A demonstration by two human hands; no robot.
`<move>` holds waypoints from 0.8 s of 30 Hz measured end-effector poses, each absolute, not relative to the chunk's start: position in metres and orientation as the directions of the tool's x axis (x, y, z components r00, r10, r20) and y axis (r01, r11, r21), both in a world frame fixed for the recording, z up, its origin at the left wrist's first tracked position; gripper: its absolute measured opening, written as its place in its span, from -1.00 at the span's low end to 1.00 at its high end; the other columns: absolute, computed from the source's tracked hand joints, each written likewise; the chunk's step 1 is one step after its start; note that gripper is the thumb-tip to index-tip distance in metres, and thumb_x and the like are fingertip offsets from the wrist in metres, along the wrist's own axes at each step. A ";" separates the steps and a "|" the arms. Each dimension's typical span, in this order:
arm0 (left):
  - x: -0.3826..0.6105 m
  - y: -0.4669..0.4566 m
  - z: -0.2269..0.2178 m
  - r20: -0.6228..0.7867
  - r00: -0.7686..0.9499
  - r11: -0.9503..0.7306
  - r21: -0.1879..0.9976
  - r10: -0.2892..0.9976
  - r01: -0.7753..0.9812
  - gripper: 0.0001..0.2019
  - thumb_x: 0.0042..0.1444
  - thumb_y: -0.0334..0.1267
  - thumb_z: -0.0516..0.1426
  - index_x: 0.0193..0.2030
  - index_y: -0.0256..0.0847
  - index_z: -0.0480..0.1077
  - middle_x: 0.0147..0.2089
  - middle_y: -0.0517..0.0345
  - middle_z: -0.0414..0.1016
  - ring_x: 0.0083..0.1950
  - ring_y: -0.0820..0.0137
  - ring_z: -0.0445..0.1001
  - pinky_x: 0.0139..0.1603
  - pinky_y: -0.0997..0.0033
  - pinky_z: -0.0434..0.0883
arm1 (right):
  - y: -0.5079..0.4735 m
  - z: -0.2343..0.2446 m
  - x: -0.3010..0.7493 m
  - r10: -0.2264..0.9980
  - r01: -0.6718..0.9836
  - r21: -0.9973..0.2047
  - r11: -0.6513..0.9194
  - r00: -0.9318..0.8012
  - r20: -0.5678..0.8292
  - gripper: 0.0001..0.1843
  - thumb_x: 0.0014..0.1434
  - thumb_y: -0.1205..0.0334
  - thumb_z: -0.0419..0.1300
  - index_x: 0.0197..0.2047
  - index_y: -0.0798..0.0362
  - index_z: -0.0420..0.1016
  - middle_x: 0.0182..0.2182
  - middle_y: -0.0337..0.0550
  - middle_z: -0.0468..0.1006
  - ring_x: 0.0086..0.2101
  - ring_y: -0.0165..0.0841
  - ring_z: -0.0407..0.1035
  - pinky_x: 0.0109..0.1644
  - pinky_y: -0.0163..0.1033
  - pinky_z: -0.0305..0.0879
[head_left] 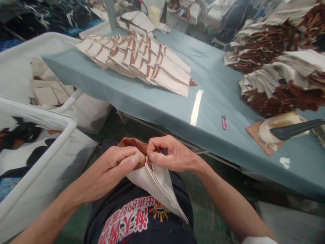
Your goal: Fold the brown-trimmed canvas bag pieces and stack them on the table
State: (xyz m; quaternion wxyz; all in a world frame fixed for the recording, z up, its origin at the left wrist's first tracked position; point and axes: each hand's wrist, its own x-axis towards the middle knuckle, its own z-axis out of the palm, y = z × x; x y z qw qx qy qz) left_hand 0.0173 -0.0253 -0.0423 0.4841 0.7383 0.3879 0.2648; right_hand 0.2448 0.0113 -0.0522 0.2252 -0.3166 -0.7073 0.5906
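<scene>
Over my lap I hold a sewn piece of white and brown fabric [157, 179], its brown part showing behind my fingers and its white part hanging down along a seam. My left hand [124, 162] pinches the piece at its upper edge. Close beside it, my right hand [167, 152] pinches the same edge between thumb and curled fingers. The fingertips of both hands nearly meet at the seam. A dark apron [122, 217] with red and white lettering lies beneath the fabric.
On the blue-grey table [213, 142] lie overlapping white-and-brown pieces [142, 57], a white strip [196, 107], pink snips [224, 122] and a glue container with a black-handled brush [289, 130]. Tall fabric stacks [281, 84] stand at right. White bins [73, 135] with fabric stand at left.
</scene>
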 end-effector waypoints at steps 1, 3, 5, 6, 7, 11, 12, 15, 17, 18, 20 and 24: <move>0.017 -0.025 -0.042 -0.002 0.559 -0.216 0.921 0.829 0.323 -0.55 0.50 -0.14 -0.03 -0.46 -0.18 0.33 -0.48 0.29 0.28 -0.44 0.48 0.26 -0.42 0.52 0.26 | 0.011 -0.052 0.245 0.713 0.182 -0.978 0.098 -0.699 -0.058 -0.88 0.17 0.25 0.17 -0.40 0.03 0.42 -0.48 -0.34 0.40 -0.43 -0.46 0.21 -0.35 -0.33 0.14; 0.016 -0.026 -0.042 -0.036 0.555 -0.185 0.924 0.831 0.336 -0.65 0.42 -0.19 0.05 -0.41 -0.18 0.44 -0.46 0.29 0.40 -0.44 0.47 0.35 -0.42 0.54 0.30 | 0.011 -0.051 0.246 0.713 0.179 -0.979 0.094 -0.698 -0.059 -0.88 0.18 0.23 0.18 -0.39 0.04 0.43 -0.47 -0.33 0.40 -0.43 -0.45 0.21 -0.35 -0.33 0.14; 0.017 -0.028 -0.042 -0.055 0.543 -0.166 0.922 0.838 0.350 -0.77 0.32 -0.26 0.13 -0.34 -0.18 0.54 -0.44 0.30 0.51 -0.44 0.48 0.43 -0.43 0.58 0.34 | 0.012 -0.051 0.247 0.714 0.173 -0.981 0.091 -0.698 -0.057 -0.88 0.19 0.22 0.19 -0.38 0.04 0.43 -0.46 -0.32 0.42 -0.42 -0.44 0.23 -0.34 -0.33 0.17; 0.017 -0.029 -0.043 -0.053 0.536 -0.170 0.918 0.843 0.359 -0.81 0.29 -0.29 0.15 -0.33 -0.18 0.56 -0.43 0.30 0.54 -0.45 0.48 0.45 -0.43 0.59 0.35 | 0.012 -0.052 0.248 0.711 0.169 -0.981 0.093 -0.701 -0.054 -0.88 0.19 0.22 0.20 -0.38 0.04 0.44 -0.45 -0.31 0.44 -0.42 -0.44 0.24 -0.33 -0.33 0.18; 0.017 -0.031 -0.043 -0.046 0.526 -0.179 0.912 0.849 0.368 -0.81 0.28 -0.30 0.16 -0.35 -0.18 0.55 -0.44 0.30 0.55 -0.45 0.49 0.46 -0.43 0.60 0.36 | 0.012 -0.052 0.249 0.706 0.169 -0.981 0.096 -0.706 -0.052 -0.87 0.20 0.21 0.21 -0.37 0.04 0.45 -0.44 -0.30 0.45 -0.42 -0.44 0.26 -0.32 -0.33 0.19; 0.018 -0.034 -0.046 -0.029 0.511 -0.203 0.897 0.859 0.392 -0.78 0.29 -0.28 0.19 -0.41 -0.18 0.53 -0.48 0.31 0.55 -0.48 0.50 0.48 -0.45 0.61 0.37 | 0.009 -0.050 0.253 0.686 0.214 -0.966 0.143 -0.725 -0.059 -0.88 0.16 0.18 0.26 -0.34 0.05 0.50 -0.45 -0.32 0.46 -0.43 -0.43 0.26 -0.32 -0.31 0.17; 0.019 -0.034 -0.046 -0.020 0.508 -0.215 0.892 0.861 0.398 -0.78 0.29 -0.27 0.19 -0.40 -0.17 0.54 -0.48 0.31 0.57 -0.48 0.49 0.48 -0.45 0.61 0.37 | 0.007 -0.049 0.253 0.691 0.230 -0.958 0.171 -0.721 -0.050 -0.90 0.15 0.20 0.26 -0.35 0.05 0.51 -0.46 -0.33 0.45 -0.43 -0.44 0.26 -0.31 -0.31 0.17; 0.022 -0.036 -0.043 0.038 0.488 -0.278 0.859 0.872 0.430 -0.80 0.27 -0.29 0.19 -0.38 -0.16 0.56 -0.48 0.32 0.58 -0.48 0.50 0.50 -0.43 0.60 0.38 | 0.003 -0.047 0.252 0.711 0.242 -0.941 0.237 -0.703 -0.002 -0.94 0.12 0.27 0.25 -0.37 0.05 0.53 -0.46 -0.34 0.47 -0.43 -0.46 0.27 -0.29 -0.32 0.17; 0.023 -0.037 -0.041 0.092 0.458 -0.322 0.830 0.884 0.455 -0.84 0.24 -0.31 0.19 -0.37 -0.15 0.55 -0.48 0.33 0.59 -0.49 0.50 0.51 -0.41 0.58 0.38 | 0.001 -0.048 0.251 0.733 0.246 -0.939 0.239 -0.680 0.009 -0.92 0.15 0.28 0.23 -0.36 0.06 0.55 -0.44 -0.32 0.50 -0.42 -0.46 0.29 -0.28 -0.32 0.18; 0.024 -0.037 -0.040 0.120 0.441 -0.342 0.815 0.890 0.469 -0.85 0.23 -0.30 0.19 -0.36 -0.15 0.55 -0.48 0.33 0.60 -0.49 0.50 0.51 -0.40 0.56 0.38 | 0.001 -0.049 0.250 0.746 0.249 -0.940 0.234 -0.666 0.010 -0.92 0.16 0.28 0.23 -0.35 0.06 0.55 -0.43 -0.32 0.51 -0.42 -0.46 0.30 -0.28 -0.32 0.18; 0.023 -0.038 -0.040 0.161 0.425 -0.377 0.783 0.891 0.494 -0.85 0.25 -0.28 0.19 -0.32 -0.15 0.58 -0.45 0.31 0.64 -0.48 0.48 0.54 -0.39 0.53 0.38 | 0.000 -0.051 0.248 0.759 0.238 -0.947 0.216 -0.651 0.010 -0.91 0.17 0.27 0.24 -0.35 0.06 0.55 -0.44 -0.32 0.50 -0.42 -0.46 0.29 -0.30 -0.33 0.17; 0.018 -0.040 -0.042 0.236 0.479 -0.484 0.717 0.846 0.502 -0.83 0.38 -0.27 0.20 -0.18 -0.14 0.65 -0.35 0.27 0.74 -0.44 0.46 0.64 -0.37 0.52 0.42 | 0.000 -0.055 0.247 0.739 0.125 -0.988 0.085 -0.674 -0.022 -0.90 0.18 0.24 0.27 -0.36 0.06 0.53 -0.46 -0.33 0.46 -0.44 -0.47 0.22 -0.35 -0.34 0.16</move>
